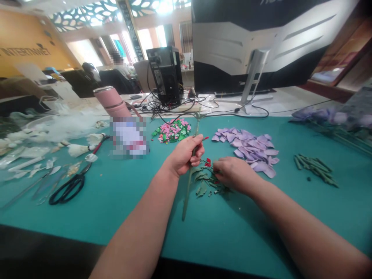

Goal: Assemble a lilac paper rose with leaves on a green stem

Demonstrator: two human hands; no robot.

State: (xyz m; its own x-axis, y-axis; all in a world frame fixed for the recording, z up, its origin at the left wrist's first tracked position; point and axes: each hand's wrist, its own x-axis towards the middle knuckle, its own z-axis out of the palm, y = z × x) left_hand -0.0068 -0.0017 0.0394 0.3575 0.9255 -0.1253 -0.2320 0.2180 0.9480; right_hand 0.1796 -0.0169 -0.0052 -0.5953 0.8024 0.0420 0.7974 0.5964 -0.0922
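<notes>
My left hand (pixel 186 155) is closed around a long green artificial stem (pixel 187 190), which stands tilted from the table up through my fist, with a small red tip beside my thumb. My right hand (pixel 232 173) rests palm down on a small heap of green leaves and red bits (pixel 205 182), its fingers curled and pinching into the heap. What they hold is hidden. A pile of purple petals (pixel 250 149) lies just beyond my right hand.
A heap of pink and green pieces (pixel 173 131) and a pink flask (pixel 112 101) lie further back. Black scissors (pixel 69 186) and white feathers (pixel 77 149) are at the left. Green stem pieces (pixel 315 167) lie at the right. A monitor (pixel 255 42) and cables stand behind the teal mat (pixel 122 201).
</notes>
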